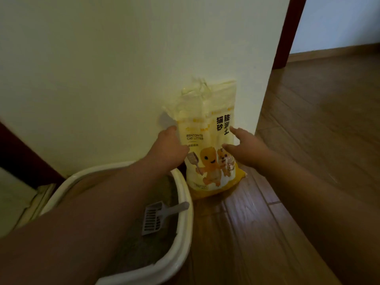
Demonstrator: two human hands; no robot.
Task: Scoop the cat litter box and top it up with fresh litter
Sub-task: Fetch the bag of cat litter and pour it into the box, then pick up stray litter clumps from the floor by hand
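With scoop lying in the box at lower left, bag stands upright against the wall at frame centre, left hand touching its left edge, right hand just beside its right, fingers spread, neither gripping yet.

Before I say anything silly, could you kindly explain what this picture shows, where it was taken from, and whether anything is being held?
There is no machine here: a person wears a wide camera on the head, looking forward and down, so the two arms reaching in are their own. The left hand is at the left edge of a yellow bag of cat litter, which stands upright against the wall on the wooden floor. The right hand reaches toward the bag with its fingers spread, holding nothing; whether it touches the bag is unclear. Below the left arm sits the white litter box, with a grey slotted scoop lying in it, handle resting at the rim.
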